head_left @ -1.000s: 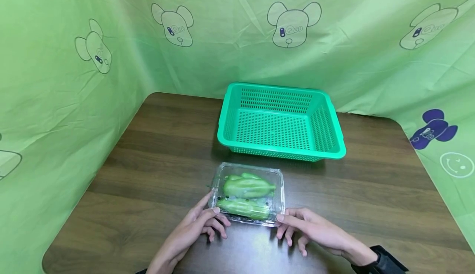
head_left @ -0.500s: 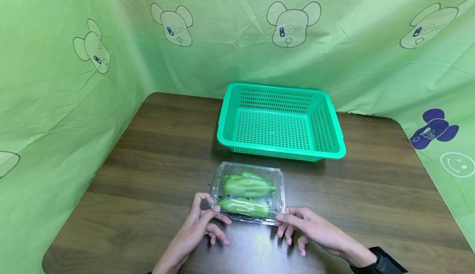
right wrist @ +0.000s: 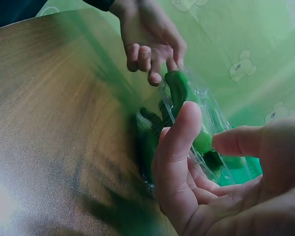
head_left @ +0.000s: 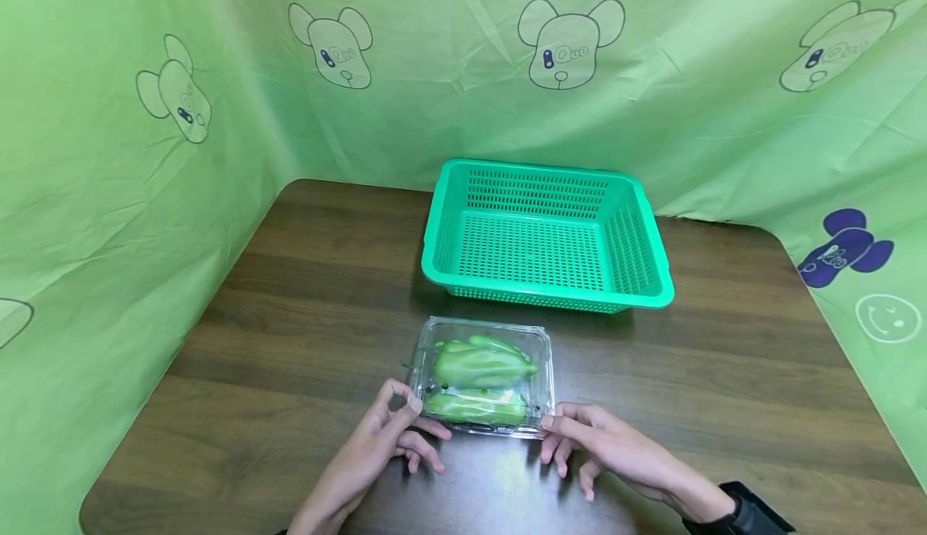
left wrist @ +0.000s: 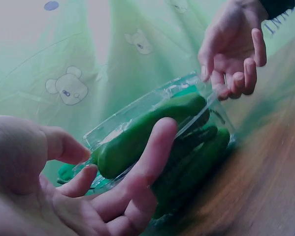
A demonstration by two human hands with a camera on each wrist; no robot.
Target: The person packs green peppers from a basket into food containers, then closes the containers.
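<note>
Behind the clear box (head_left: 481, 376) pinched by both hands' fingers (head_left: 405, 406) stands a basket (head_left: 546, 233)

Clear glossy plastic box (head_left: 481, 374); perforated plastic basket (head_left: 546, 237); wood-grain table (head_left: 304, 318).

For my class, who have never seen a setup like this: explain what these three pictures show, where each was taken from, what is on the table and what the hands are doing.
There is no machine here: a person works with two bare hands and wears three cameras. The wide picture comes from a camera on the head, looking down at a dark wooden table screened by green cloth printed with cartoon bears. The two close, blurry pictures come from cameras on the wrists.

On the table stands a green plastic basket, with nothing visible inside. Nearer the person lies a clear plastic clamshell box holding green peppers.

The left hand pinches the box's near left corner between thumb and fingers. The right hand touches the near right corner with its fingertips; whether it grips cannot be told.
</note>
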